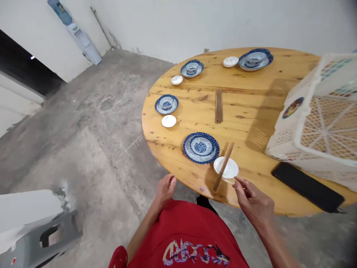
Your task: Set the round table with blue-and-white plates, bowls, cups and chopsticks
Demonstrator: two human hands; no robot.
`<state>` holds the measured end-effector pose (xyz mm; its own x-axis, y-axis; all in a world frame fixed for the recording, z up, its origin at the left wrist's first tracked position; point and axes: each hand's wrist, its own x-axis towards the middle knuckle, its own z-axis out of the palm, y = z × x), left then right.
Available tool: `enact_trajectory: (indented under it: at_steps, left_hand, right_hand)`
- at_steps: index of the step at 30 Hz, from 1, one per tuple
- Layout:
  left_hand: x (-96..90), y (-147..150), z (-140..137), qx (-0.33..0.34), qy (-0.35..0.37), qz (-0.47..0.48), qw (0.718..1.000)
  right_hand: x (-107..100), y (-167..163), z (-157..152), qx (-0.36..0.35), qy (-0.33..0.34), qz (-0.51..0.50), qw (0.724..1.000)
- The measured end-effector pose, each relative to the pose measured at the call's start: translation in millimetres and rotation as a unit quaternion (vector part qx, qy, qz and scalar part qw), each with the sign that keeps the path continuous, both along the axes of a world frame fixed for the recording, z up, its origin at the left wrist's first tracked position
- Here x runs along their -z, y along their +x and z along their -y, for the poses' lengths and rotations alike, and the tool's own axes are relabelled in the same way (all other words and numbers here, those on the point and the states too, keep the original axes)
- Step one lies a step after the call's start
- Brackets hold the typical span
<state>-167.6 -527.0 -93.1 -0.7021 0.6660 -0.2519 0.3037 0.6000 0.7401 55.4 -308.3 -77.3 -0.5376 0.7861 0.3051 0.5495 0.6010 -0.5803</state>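
Observation:
A pair of brown chopsticks (224,166) lies slanted across a small white saucer (232,168) near the front edge of the round table. Just right of that saucer is my right hand (255,201), thumb and fingers loosely curled and slightly apart, with nothing visible between them. My left hand (165,188) is closed at the table edge, and I see nothing in it. Left of the saucer sits a blue-patterned plate with a matching bowl (201,147) on it. A bundle of several chopsticks (219,107) lies farther in on the wood.
More blue plates with bowls (166,104) and white saucers (169,121) line the rim of the wooden table (192,106). A white plastic basket (290,126) stands at right, with a black phone (308,186) in front. A grey stool (47,238) is on the floor at left.

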Motion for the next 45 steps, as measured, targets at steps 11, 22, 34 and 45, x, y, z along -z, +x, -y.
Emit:
enact_trajectory:
  at_steps: [11,22,34,45]
  left_hand:
    - [13.6,-136,150,-0.106,-0.012,0.022,0.994]
    - [40.1,-195,149,-0.096,0.025,0.036,0.994]
    - [32.0,-357,116,-0.095,-0.128,0.051,0.986]
    - [16.3,-463,12,-0.003,-0.153,0.019,0.988]
  right_hand:
    - [-5,-163,120,-0.104,-0.042,0.026,0.993]
    - [-17,-229,18,0.013,-0.02,0.172,0.985]
    - [42,-301,-193,0.306,-0.124,0.274,0.903]
    - [68,-326,-239,0.328,-0.082,0.296,0.893]
